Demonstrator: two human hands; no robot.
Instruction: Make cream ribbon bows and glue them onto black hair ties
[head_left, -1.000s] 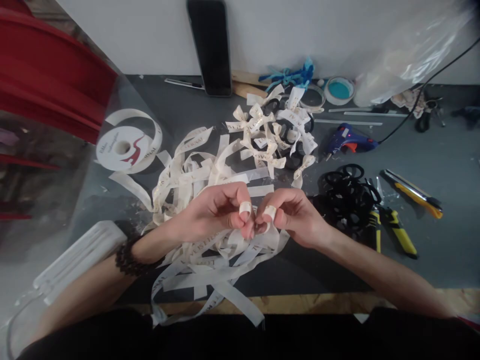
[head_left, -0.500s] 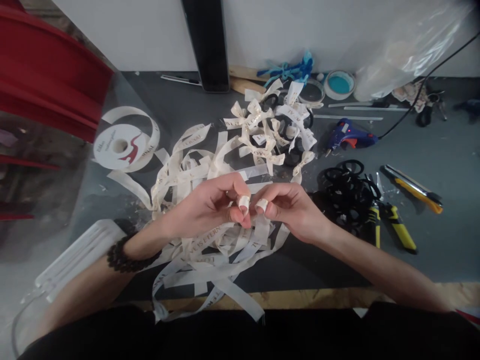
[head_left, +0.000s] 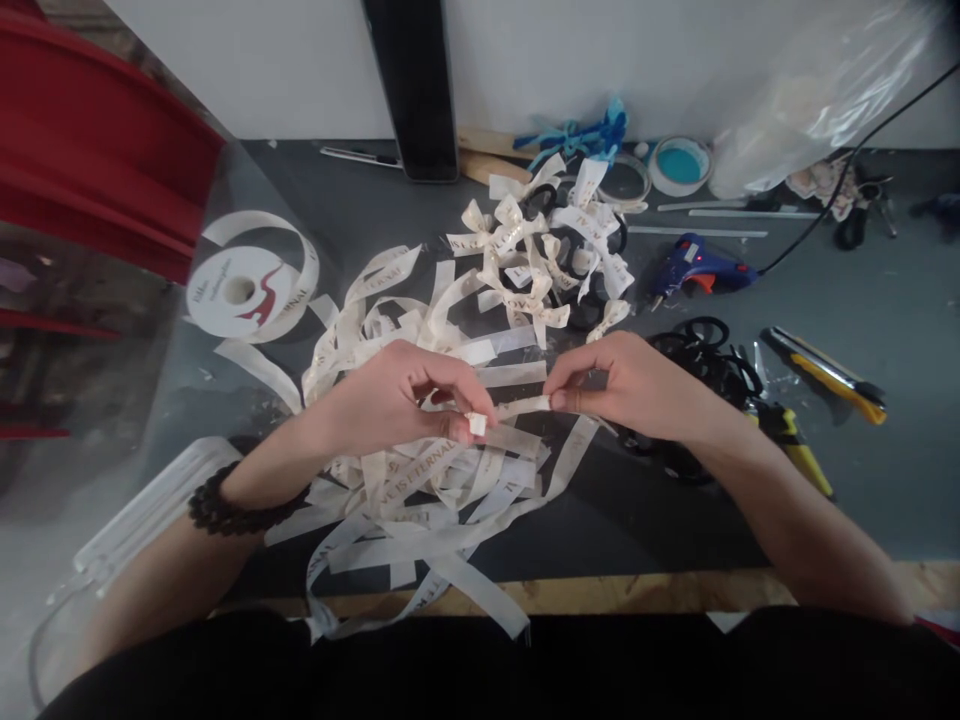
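Observation:
My left hand [head_left: 397, 398] pinches one end of a short cream ribbon strip [head_left: 517, 407], and my right hand [head_left: 630, 378] pinches the other end. The strip is stretched level between them, just above a loose pile of cut cream ribbon pieces [head_left: 420, 480] with printed lettering. Behind the pile lies a heap of finished ribbon bows [head_left: 540, 250]. A beaded bracelet [head_left: 225, 505] sits on my left wrist.
A ribbon spool [head_left: 244, 290] lies at the left. A blue glue gun [head_left: 697, 270], black hair ties [head_left: 701, 345], yellow pliers [head_left: 795, 450] and a yellow cutter [head_left: 825, 375] are at the right. A dark phone [head_left: 416, 90] leans on the wall. White trays [head_left: 142, 520] sit front left.
My hands were close together with ribbon looped over both fingertips. They have drawn apart, the right one moving right, and the strip is now pulled out straight between them.

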